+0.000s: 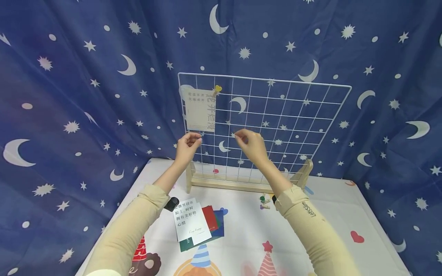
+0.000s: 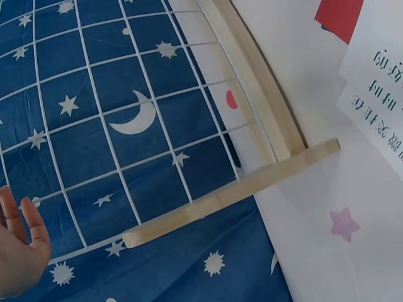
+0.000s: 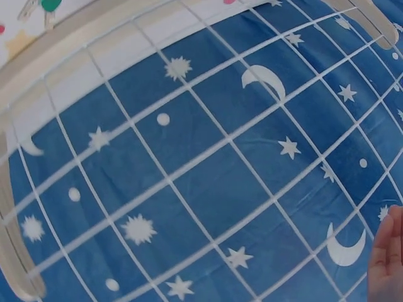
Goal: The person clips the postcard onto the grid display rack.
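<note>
A white wire grid panel (image 1: 262,115) stands upright in a wooden base (image 1: 235,184). On its upper left hangs a pale card (image 1: 200,109) with printed characters, pegged by a small clothespin with a yellow heart (image 1: 217,89). Just below that card is my left hand (image 1: 187,147), fingers loosely bent, with nothing visible in it; the left wrist view catches only part of this hand (image 2: 22,245) beside the wires. My right hand (image 1: 253,145) hovers before the middle of the grid, its fingers relaxed and holding nothing I can see. Its fingers (image 3: 385,251) show at the right wrist view's edge.
Left on the table lies a stack of cards, a white one (image 1: 193,222) on top, red (image 1: 209,217) and blue (image 1: 218,222) ones beneath. Several small clothespins (image 1: 264,201) lie near the base's right side. A starry blue curtain (image 1: 103,96) hangs behind the grid.
</note>
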Demonstrator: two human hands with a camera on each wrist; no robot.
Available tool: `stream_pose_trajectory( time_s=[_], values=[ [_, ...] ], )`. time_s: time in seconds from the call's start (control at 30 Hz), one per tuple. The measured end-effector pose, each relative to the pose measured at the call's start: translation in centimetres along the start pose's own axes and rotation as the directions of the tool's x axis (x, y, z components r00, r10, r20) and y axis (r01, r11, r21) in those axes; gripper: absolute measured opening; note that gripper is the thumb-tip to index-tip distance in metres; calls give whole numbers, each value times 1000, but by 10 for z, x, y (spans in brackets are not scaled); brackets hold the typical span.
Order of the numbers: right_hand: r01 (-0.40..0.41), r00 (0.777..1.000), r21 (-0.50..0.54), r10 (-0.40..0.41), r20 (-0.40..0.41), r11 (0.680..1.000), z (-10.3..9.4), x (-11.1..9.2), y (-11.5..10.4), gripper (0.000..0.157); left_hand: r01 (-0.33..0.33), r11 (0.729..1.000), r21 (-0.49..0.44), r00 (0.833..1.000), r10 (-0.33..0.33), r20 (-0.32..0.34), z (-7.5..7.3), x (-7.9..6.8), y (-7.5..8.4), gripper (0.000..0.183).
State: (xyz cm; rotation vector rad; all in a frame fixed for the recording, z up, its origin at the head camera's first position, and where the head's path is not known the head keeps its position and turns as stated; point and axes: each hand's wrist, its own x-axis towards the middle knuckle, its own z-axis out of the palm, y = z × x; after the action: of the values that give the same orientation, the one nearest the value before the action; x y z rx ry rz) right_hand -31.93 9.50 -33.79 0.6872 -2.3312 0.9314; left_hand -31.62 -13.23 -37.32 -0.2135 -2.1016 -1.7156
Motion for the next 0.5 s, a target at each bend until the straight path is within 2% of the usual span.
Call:
stream_pose_trajectory(
  time_s=[0.23,0.5],
  values=[
    [-44,999,40,43,16,998,2,-15,8,15,0,1000,6,999,0,33,1,-11,-1,21],
    [-46,999,79,46,6,996,5,-31,15,15,24,999,27,997,-26,69,0,-30,20,21]
  ],
)
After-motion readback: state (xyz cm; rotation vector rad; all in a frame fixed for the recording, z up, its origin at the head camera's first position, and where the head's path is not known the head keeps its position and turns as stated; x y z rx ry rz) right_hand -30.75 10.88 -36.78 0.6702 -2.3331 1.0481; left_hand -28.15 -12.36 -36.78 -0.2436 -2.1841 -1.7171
